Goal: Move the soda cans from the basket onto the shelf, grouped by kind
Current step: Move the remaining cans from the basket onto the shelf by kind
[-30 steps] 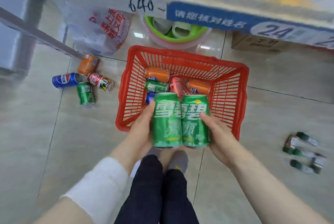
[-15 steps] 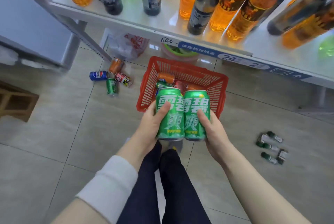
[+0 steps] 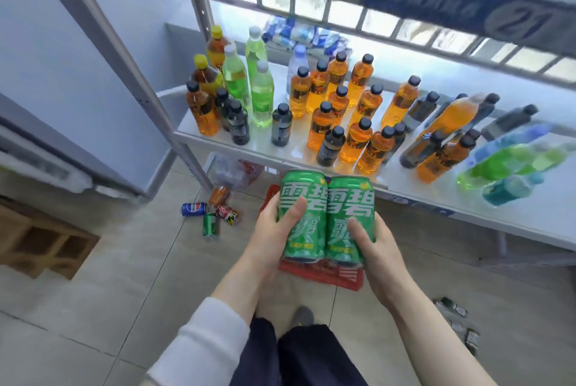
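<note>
Two green soda cans are held side by side in front of me. My left hand grips the left green can, and my right hand grips the right green can. Both cans stand upright and touch each other, just below the front edge of the white shelf. The red basket lies on the floor beneath the cans and is mostly hidden by them; its contents cannot be seen.
Many orange, dark and green bottles crowd the shelf. Several loose cans lie on the tiled floor at the left, near the shelf post. A wooden crate sits far left; small bottles lie at the right.
Both hands have lifted the two green cans up from the basket towards the shelf, and my view has tilted up, revealing the whole bottle shelf.
</note>
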`<state>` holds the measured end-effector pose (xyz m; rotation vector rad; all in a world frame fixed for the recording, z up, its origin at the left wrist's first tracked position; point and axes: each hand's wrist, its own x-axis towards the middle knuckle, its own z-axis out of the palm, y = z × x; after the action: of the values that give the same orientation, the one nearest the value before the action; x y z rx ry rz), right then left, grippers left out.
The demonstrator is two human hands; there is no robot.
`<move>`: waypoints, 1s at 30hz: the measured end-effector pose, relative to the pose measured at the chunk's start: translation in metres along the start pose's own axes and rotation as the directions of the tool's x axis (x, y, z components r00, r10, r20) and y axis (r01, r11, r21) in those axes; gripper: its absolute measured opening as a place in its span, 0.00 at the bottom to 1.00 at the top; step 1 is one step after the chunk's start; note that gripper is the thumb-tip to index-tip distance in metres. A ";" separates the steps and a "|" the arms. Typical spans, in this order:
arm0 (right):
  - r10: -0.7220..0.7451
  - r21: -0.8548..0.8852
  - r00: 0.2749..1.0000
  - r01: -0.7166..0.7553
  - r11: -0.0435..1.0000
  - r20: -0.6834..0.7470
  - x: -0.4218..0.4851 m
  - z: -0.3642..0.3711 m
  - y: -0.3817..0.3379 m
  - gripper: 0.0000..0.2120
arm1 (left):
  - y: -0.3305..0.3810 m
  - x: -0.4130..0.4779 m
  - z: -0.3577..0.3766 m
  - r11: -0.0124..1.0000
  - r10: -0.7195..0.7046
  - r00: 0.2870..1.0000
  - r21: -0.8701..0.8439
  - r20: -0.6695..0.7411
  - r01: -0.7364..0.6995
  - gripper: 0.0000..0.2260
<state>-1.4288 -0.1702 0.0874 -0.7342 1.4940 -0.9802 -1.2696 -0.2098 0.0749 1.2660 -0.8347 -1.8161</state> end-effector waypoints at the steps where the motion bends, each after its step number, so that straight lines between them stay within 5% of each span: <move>1: -0.036 -0.017 0.999 0.036 0.999 -0.013 -0.001 0.005 -0.010 0.46 | 0.012 0.001 -0.003 1.000 0.023 1.000 0.016 -0.003 -0.023 0.41; 12: -0.328 0.006 0.943 0.329 0.944 -0.050 -0.009 0.082 -0.120 0.47 | 0.150 0.001 -0.039 0.928 0.316 0.948 0.195 0.038 -0.317 0.50; 15: -0.406 -0.003 0.912 0.406 0.914 -0.063 -0.006 0.099 -0.143 0.43 | 0.180 0.001 -0.049 0.900 0.383 0.919 0.188 0.090 -0.393 0.45; 21: -0.466 0.057 0.878 0.474 0.879 -0.112 0.003 0.118 -0.177 0.52 | 0.225 0.002 -0.050 0.874 0.458 0.876 0.102 0.153 -0.475 0.34; 25: -0.484 0.146 0.872 0.490 0.859 -0.078 0.019 0.115 -0.202 0.33 | 0.248 0.012 -0.041 0.869 0.482 0.856 0.027 0.187 -0.495 0.33; 30: -0.517 0.130 0.856 0.516 0.846 -0.035 0.042 0.110 -0.237 0.29 | 0.280 0.031 -0.032 0.849 0.514 0.840 0.034 0.174 -0.527 0.28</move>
<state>-1.3450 -0.3343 0.2780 -1.0690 1.2298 -1.4709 -1.1866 -0.3799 0.2866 0.8309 -1.2190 -1.4552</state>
